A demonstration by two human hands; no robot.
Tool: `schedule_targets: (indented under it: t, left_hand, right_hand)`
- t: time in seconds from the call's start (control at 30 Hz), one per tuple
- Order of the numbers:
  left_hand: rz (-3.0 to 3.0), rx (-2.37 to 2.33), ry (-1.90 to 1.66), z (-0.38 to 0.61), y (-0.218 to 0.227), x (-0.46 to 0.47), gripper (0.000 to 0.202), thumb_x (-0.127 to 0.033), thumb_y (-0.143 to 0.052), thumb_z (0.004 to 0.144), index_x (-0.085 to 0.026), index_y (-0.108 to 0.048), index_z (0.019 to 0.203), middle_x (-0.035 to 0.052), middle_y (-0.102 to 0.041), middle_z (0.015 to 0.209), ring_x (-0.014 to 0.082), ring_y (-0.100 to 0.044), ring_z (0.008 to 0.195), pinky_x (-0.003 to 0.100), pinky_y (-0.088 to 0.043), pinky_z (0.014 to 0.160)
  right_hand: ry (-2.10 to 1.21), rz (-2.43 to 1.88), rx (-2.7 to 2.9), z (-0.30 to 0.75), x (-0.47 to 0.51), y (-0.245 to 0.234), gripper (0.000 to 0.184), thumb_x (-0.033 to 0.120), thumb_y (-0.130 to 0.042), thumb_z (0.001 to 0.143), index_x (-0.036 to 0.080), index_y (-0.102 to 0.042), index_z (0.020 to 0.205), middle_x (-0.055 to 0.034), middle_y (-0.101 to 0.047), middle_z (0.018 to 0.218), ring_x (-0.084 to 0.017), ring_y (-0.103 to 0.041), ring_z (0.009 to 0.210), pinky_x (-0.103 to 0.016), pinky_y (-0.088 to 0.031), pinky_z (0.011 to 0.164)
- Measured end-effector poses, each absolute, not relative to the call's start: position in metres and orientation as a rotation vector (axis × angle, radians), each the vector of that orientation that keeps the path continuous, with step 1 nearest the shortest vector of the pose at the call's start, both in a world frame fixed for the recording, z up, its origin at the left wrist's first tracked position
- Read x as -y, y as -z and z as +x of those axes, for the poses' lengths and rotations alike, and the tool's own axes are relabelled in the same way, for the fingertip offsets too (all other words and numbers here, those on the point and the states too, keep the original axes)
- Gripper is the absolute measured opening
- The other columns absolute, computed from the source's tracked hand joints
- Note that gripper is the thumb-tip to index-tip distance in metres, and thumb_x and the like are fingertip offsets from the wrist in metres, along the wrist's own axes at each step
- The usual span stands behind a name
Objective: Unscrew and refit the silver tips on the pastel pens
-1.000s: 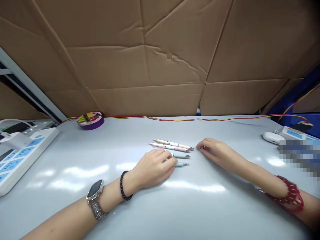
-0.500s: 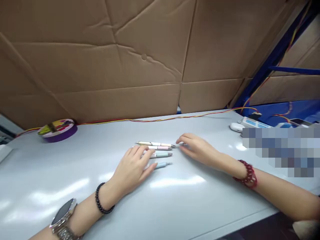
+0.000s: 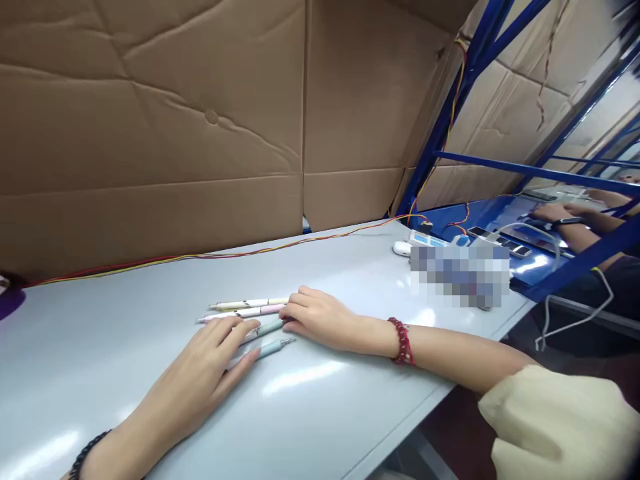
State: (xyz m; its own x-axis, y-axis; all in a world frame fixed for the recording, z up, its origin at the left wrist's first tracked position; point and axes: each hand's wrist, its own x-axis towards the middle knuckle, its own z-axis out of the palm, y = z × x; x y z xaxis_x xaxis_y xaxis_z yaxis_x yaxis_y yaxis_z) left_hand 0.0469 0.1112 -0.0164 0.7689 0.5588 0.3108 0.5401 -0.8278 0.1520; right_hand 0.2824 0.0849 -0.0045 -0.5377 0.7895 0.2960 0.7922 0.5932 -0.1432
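Note:
Several pastel pens lie side by side on the grey table [image 3: 100, 360]: a cream pen [image 3: 245, 304], a pink pen [image 3: 250, 311], a green pen [image 3: 270, 327] and a blue pen [image 3: 274, 347]. My left hand [image 3: 205, 373] lies flat with its fingers stretched over the left ends of the green and blue pens. My right hand [image 3: 320, 319] rests palm down at the pens' right tips, fingers loosely curled and touching the pink and green pens. It wears a red bead bracelet [image 3: 403, 341].
Cardboard sheets [image 3: 150, 133] wall the back of the table, with a red and yellow wire [image 3: 200, 255] along their foot. A white device [image 3: 420, 241] sits at the far right. Blue shelving [image 3: 500, 167] stands to the right, where another person's hand [image 3: 555, 213] works.
The camera has swung to the right. My right hand slid left onto the pens' tips. The purple tin and the power strip have left the view.

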Motion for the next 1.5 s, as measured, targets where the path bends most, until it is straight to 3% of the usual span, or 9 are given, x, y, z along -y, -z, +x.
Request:
schedule_targets:
  t: [0.13,0.37,0.53,0.67,0.77,0.97,1.07,1.27,1.5]
  left_hand:
    - [3.011,-0.871,-0.617,0.050,0.015,-0.109,0.043,-0.047,-0.051,0.086,-0.024,-0.047,0.122,0.0086,-0.052,0.118,0.0299,-0.050,0.107,0.042,-0.045,0.084]
    - [3.175,-0.862,-0.942,0.051,0.006,-0.099,0.044,-0.030,-0.052,0.088,-0.022,-0.037,0.129,0.0141,-0.045,0.122,0.0331,-0.048,0.109,0.048,-0.042,0.086]
    - [3.116,-0.613,-1.137,0.051,-0.006,-0.070,0.037,-0.020,-0.058,0.085,-0.025,-0.041,0.117,0.0101,-0.040,0.119,0.0253,-0.052,0.101,0.039,-0.047,0.084]
    - [3.012,-0.630,-0.893,0.057,-0.006,-0.045,0.021,-0.011,-0.046,0.089,-0.023,-0.043,0.106,0.0047,-0.057,0.093,0.0161,-0.059,0.067,0.026,-0.048,0.055]
    - [2.655,-0.815,-0.599,0.060,-0.009,-0.034,0.014,-0.019,-0.040,0.091,-0.026,-0.039,0.103,-0.0043,-0.056,0.069,0.0119,-0.050,0.044,0.022,-0.039,0.040]
    - [2.022,-0.735,-0.338,0.055,-0.020,-0.035,0.028,-0.030,-0.037,0.093,-0.031,-0.030,0.120,-0.0054,-0.052,0.076,0.0090,-0.053,0.049,0.019,-0.043,0.049]
    - [1.809,-0.753,-0.210,0.056,-0.018,-0.046,0.025,-0.035,-0.038,0.094,-0.029,-0.035,0.118,-0.0053,-0.049,0.073,0.0085,-0.051,0.049,0.021,-0.042,0.052]
    - [1.540,-0.724,-0.045,0.062,-0.016,-0.069,0.025,-0.031,-0.054,0.088,-0.025,-0.044,0.111,-0.0061,-0.049,0.069,0.0043,-0.043,0.043,0.015,-0.031,0.042]
    - [1.395,-0.711,-0.076,0.058,-0.017,-0.075,0.042,-0.036,-0.053,0.090,-0.032,-0.032,0.125,-0.0031,-0.055,0.083,0.0046,-0.047,0.049,0.015,-0.038,0.046]
  right_hand:
    - [-0.016,-1.270,2.436,0.285,-0.088,0.006,0.017,0.028,-0.048,0.093,0.016,-0.059,0.093,-0.0039,-0.061,0.093,-0.015,-0.058,0.084,-0.034,-0.048,0.076]
    - [-0.226,-1.267,2.061,0.309,-0.090,-0.018,0.042,0.034,-0.024,0.097,0.020,-0.048,0.066,-0.0012,-0.053,0.065,-0.015,-0.050,0.065,-0.029,-0.042,0.063]
    - [-0.466,-1.204,1.994,0.296,-0.054,-0.034,0.046,0.036,-0.022,0.098,0.020,-0.037,0.057,0.0034,-0.040,0.054,-0.010,-0.041,0.050,-0.022,-0.036,0.051]
    - [-0.623,-1.044,2.165,0.281,-0.033,-0.030,0.044,0.033,-0.024,0.098,0.020,-0.035,0.057,0.0031,-0.041,0.055,-0.011,-0.041,0.052,-0.022,-0.038,0.055]
    - [-0.634,-0.920,2.329,0.280,-0.035,-0.022,0.041,0.033,-0.025,0.097,0.021,-0.034,0.059,0.0020,-0.042,0.058,-0.012,-0.040,0.056,-0.025,-0.038,0.059]
    - [-0.349,-0.682,2.568,0.292,-0.052,-0.015,0.045,0.039,-0.025,0.097,0.018,-0.053,0.070,-0.0025,-0.051,0.062,-0.016,-0.041,0.061,-0.027,-0.035,0.057]
    - [-0.490,-0.721,2.547,0.293,-0.056,-0.010,0.039,0.043,-0.032,0.096,0.016,-0.058,0.087,-0.0045,-0.057,0.075,-0.015,-0.048,0.068,-0.025,-0.038,0.063]
    - [-0.799,-1.001,2.482,0.283,-0.054,0.004,0.048,0.038,-0.025,0.098,0.018,-0.042,0.058,0.0043,-0.037,0.053,-0.009,-0.031,0.047,-0.023,-0.028,0.049]
    - [-0.880,-0.897,2.181,0.291,-0.058,0.007,0.038,0.042,-0.046,0.091,0.018,-0.043,0.061,0.0051,-0.038,0.055,-0.008,-0.036,0.050,-0.020,-0.030,0.048]
